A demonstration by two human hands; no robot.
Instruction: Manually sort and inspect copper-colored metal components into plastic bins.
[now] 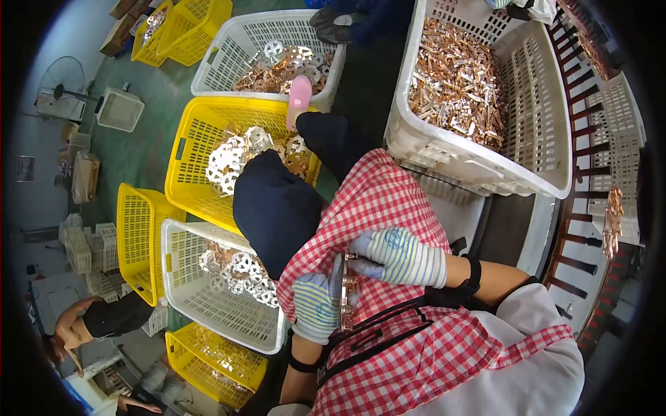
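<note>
Both my hands wear striped knit gloves and meet over my lap, on a red-and-white checked apron. My left hand grips the lower part of a copper-coloured stamped metal strip held edge-on. My right hand closes on the top end of the same strip. My crossed leg in dark trousers lies just left of the hands, with a pink shoe resting on a basket rim.
A big white basket of small copper parts stands at right. A yellow basket and two white baskets hold stamped copper discs at left. Another yellow basket and a seated person are further left. A dark rack is far right.
</note>
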